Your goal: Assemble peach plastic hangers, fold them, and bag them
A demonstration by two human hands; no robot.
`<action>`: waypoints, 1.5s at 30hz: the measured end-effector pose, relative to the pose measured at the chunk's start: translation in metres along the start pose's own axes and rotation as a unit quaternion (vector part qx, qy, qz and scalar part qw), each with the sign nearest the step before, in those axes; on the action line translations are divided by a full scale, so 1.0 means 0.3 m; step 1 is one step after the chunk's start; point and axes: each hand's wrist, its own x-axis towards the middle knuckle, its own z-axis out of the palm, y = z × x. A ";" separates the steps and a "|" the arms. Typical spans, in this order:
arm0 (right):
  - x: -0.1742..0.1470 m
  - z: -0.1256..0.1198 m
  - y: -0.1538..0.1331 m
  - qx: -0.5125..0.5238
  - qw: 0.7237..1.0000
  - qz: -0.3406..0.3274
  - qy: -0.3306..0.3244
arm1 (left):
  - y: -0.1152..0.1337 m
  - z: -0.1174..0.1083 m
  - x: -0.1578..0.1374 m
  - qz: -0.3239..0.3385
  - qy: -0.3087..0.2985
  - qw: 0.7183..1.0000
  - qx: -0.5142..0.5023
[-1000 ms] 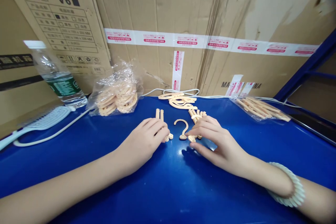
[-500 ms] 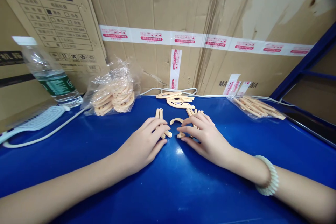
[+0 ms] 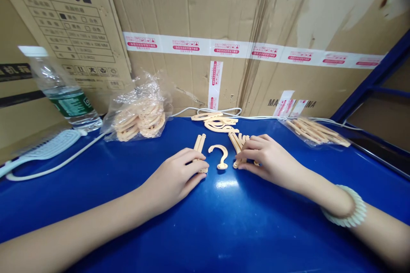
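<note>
My left hand (image 3: 184, 172) curls round the near end of a pair of slim beige hanger arms (image 3: 200, 140); their lower ends show partly past the fingertips. My right hand (image 3: 267, 158) has its fingers bent over a second group of beige hanger arms (image 3: 234, 140), thumb and fingertips at the near end. Part of this group is hidden under the hand. Between the two hands a beige hanger hook (image 3: 223, 153) with a small flat base lies on the blue table (image 3: 205, 226), touched by neither.
More beige curved pieces (image 3: 221, 124) lie behind the hook, by a white cable (image 3: 230, 110). Clear bags of beige parts stand left (image 3: 141, 117) and right (image 3: 317, 131). A water bottle (image 3: 68, 98) and hairbrush (image 3: 53, 145) are at the left. Cardboard (image 3: 192, 13) walls the back.
My right hand has moved right, off the hook and onto the hanger arms beside it. The hook now shows whole. The left-hand pair has tilted and shifted slightly right.
</note>
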 end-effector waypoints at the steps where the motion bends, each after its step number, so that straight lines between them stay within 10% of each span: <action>1: 0.003 0.003 0.005 0.005 1.000 0.002 -0.004 | -0.002 0.001 0.000 0.001 0.005 1.000 -0.002; 21: -0.041 -0.057 0.152 0.115 0.986 0.075 -0.090 | -0.025 -0.009 0.002 -0.006 0.013 1.000 0.010; 36: -0.012 -0.084 0.021 0.054 0.994 0.024 0.094 | 0.085 -0.018 0.007 0.036 -0.144 0.989 0.007; 45: 0.015 -0.119 0.008 0.041 0.969 0.046 0.237 | 0.069 -0.011 0.020 0.048 -0.114 0.992 0.025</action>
